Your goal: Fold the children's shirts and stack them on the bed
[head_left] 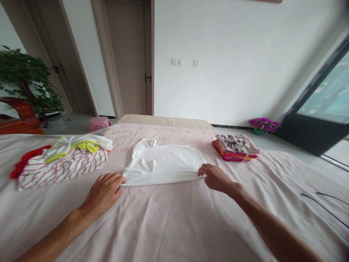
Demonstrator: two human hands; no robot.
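A white T-shirt (174, 160) lies on the pink bed sheet (169, 218), its collar and sleeves toward the left and its hem toward the right. My left hand (107, 189) pinches the near left corner, by the shoulder. With fingers closed on the cloth, my right hand (215, 177) grips the near right corner at the hem. The near edge is drawn fairly straight between both hands, with small creases by the right one. Both sleeves lie on top of the shirt's left part.
Left of the shirt is a loose heap of striped, yellow-trimmed and red clothes (65, 160). To the right sits a stack of folded clothes (236, 147). Thin dark cords (327, 209) lie far right. Beyond the bed stand a pink stool (99, 123) and purple flowers (264, 124).
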